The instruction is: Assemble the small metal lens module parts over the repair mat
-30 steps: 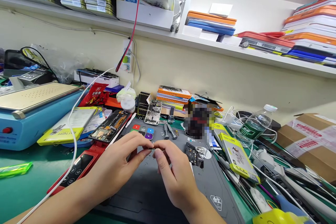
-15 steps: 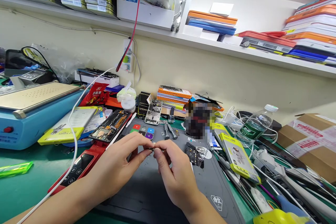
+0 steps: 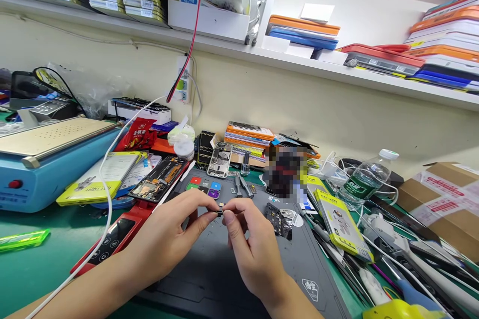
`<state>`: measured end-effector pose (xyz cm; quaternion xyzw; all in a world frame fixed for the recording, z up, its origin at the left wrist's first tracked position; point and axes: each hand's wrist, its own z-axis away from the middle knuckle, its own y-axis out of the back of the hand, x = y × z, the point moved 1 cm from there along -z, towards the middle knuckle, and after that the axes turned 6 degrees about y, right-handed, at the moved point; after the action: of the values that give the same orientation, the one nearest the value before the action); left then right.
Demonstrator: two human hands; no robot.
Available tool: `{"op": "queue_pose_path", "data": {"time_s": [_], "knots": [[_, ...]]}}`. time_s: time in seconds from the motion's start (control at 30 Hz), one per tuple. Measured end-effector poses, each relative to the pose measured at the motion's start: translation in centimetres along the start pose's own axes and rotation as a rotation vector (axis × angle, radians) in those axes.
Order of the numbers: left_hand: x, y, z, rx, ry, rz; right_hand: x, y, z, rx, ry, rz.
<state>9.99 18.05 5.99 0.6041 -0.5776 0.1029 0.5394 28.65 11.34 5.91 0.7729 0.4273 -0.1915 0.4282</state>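
A tiny dark part with a gold-coloured bit is pinched between both hands over the grey mat. My left hand holds its left side between thumb and index finger. From the right, my right hand grips it with thumb and index fingertip; its other fingers are curled. What the part is, I cannot make out. Just beyond the fingers lie a tray with coloured squares and two small screwdrivers. To the right of my right hand is a black circuit piece.
An opened phone and a red device lie left. A blue machine stands far left. On the right are yellow battery boxes, a bottle, tools and a carton. A white cable hangs across the left.
The fingertips have moved slightly apart, and more of the small part shows between them. The whole view has shifted very slightly.
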Motion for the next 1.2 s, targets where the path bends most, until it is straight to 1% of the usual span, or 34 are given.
{"op": "queue_pose_path", "data": {"time_s": [0.53,0.77,1.2], "knots": [[0.07,-0.06,0.07,-0.004,-0.033,0.038,-0.27,0.11,-0.06,-0.007,0.034,-0.007],[-0.16,-0.11,0.03,-0.040,-0.005,0.061,-0.34,0.15,0.05,0.000,0.040,0.011],[0.10,0.08,0.04,-0.045,-0.005,0.042,-0.40,0.13,-0.08,0.005,0.037,-0.008]]}}
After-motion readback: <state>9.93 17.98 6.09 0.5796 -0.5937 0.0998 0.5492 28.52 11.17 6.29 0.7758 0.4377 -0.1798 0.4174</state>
